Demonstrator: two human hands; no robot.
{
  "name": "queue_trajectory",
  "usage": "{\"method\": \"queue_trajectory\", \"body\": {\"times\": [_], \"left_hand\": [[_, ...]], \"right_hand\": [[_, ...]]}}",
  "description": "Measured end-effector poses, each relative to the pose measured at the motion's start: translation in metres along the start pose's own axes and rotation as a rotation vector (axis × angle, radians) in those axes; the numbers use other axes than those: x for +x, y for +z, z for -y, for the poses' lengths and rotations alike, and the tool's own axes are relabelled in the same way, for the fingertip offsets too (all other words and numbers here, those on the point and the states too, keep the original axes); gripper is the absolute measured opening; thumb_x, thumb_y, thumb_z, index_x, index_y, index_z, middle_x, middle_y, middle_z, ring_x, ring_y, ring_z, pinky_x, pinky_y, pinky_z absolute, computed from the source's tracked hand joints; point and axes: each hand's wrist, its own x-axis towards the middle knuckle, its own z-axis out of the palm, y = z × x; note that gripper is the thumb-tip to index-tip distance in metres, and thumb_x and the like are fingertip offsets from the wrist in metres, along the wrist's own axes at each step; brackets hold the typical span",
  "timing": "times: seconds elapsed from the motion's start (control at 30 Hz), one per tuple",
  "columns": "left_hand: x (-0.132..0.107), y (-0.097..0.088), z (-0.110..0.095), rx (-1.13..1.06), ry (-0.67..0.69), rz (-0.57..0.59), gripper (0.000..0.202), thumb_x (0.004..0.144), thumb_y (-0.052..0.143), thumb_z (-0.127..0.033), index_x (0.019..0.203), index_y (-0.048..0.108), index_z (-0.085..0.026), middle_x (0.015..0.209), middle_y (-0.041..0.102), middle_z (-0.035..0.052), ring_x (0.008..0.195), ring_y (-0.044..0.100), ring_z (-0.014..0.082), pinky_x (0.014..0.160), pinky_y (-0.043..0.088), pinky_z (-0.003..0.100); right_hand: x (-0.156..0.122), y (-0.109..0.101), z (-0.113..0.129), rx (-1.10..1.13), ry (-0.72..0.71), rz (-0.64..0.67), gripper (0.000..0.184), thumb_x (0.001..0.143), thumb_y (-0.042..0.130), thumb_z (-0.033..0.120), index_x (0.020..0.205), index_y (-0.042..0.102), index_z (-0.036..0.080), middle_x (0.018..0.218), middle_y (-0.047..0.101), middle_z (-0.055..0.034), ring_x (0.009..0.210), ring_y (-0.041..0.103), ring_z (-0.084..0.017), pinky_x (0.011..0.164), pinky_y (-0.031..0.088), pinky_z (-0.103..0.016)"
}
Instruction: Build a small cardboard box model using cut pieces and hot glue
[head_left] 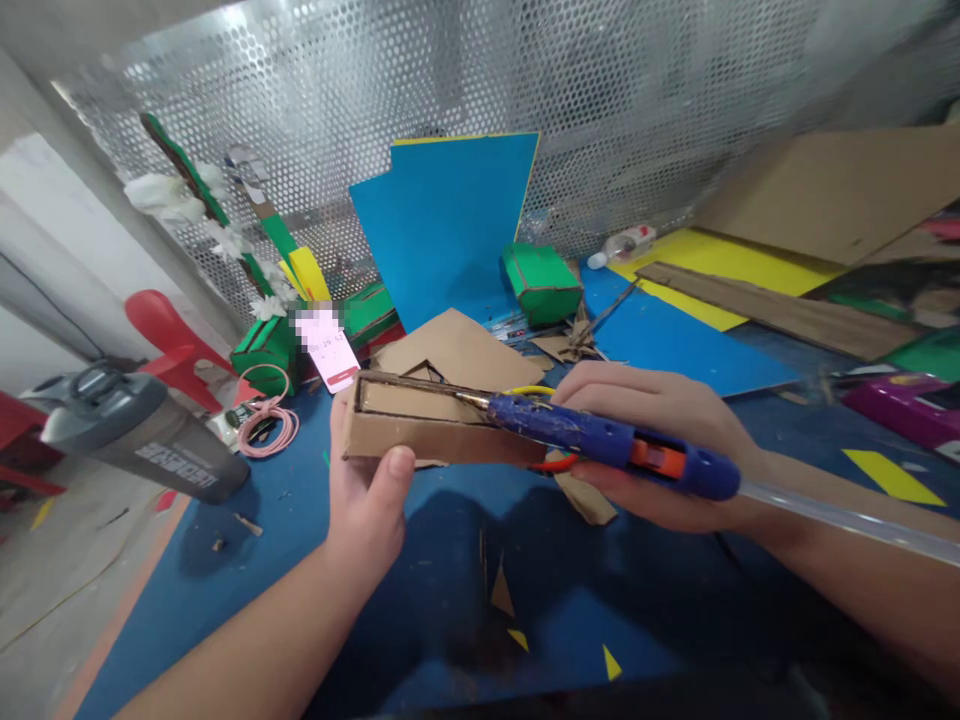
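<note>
My left hand (373, 497) grips the left end of a narrow brown cardboard box (435, 440), its thumb on the near side and the other fingers hidden behind. The long side facing up is open, with bare cardboard edges. In my right hand (660, 430) is a blue hot glue gun (562, 428) with an orange trigger. Its metal nozzle points left and meets the box's upper edge near the middle. A clear glue stick (840, 520) sticks out of the gun's back end. Whether the trigger is pressed, I cannot tell.
Cardboard scraps and a flat cardboard sheet (457, 345) lie behind the box. Farther back stand a blue board (457, 220) and a green block (541, 283). To the left are a grey shaker bottle (150, 430), a pink cable (268, 428) and a lit phone (328, 345).
</note>
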Motion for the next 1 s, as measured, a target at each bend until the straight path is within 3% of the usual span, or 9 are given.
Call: {"method": "queue_trajectory", "body": {"times": [0.17, 0.57, 1.0], "left_hand": [[0.004, 0.002, -0.002, -0.03, 0.03, -0.064, 0.061, 0.085, 0.085, -0.061, 0.134, 0.068, -0.027, 0.122, 0.077, 0.0095, 0.108, 0.076, 0.0251, 0.09, 0.063, 0.033], [0.01, 0.006, -0.002, -0.111, 0.015, -0.112, 0.054, 0.087, 0.081, -0.063, 0.127, 0.076, -0.027, 0.112, 0.083, 0.0074, 0.123, 0.076, 0.0301, 0.112, 0.059, 0.041], [0.015, 0.014, -0.01, -0.145, -0.004, -0.232, 0.062, 0.076, 0.089, -0.066, 0.127, 0.077, -0.034, 0.124, 0.082, 0.0045, 0.123, 0.075, 0.0284, 0.102, 0.063, 0.036]], "right_hand": [[0.001, -0.001, -0.001, 0.007, 0.006, 0.001, 0.009, 0.106, 0.061, 0.035, 0.102, 0.06, 0.027, 0.092, 0.069, -0.0041, 0.081, 0.066, -0.02, 0.07, 0.055, -0.031], [0.004, -0.004, 0.001, 0.036, 0.047, 0.006, 0.004, 0.104, 0.064, 0.028, 0.101, 0.062, 0.025, 0.09, 0.07, -0.004, 0.078, 0.064, -0.019, 0.07, 0.053, -0.032], [0.003, -0.004, 0.001, 0.028, 0.048, -0.008, 0.005, 0.104, 0.063, 0.03, 0.101, 0.06, 0.027, 0.088, 0.069, -0.0027, 0.078, 0.063, -0.02, 0.069, 0.053, -0.032]]}}
